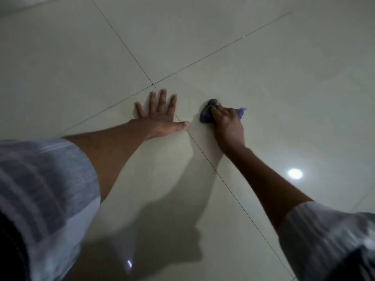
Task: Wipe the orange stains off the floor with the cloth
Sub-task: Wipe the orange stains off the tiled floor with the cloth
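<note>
My right hand (pixel 228 124) presses a crumpled blue cloth (pixel 207 113) onto the pale tiled floor (pixel 263 67). A small orange trace (pixel 217 102) shows at the cloth's far edge, partly covered by it. My left hand (pixel 160 116) lies flat on the floor with fingers spread, just left of the cloth and apart from it, across a tile joint. It holds nothing.
Dark grout lines cross just beyond my left hand at a joint (pixel 152 84). A bright reflection of a light (pixel 294 173) sits on the glossy tile to the right. My shadow darkens the near floor.
</note>
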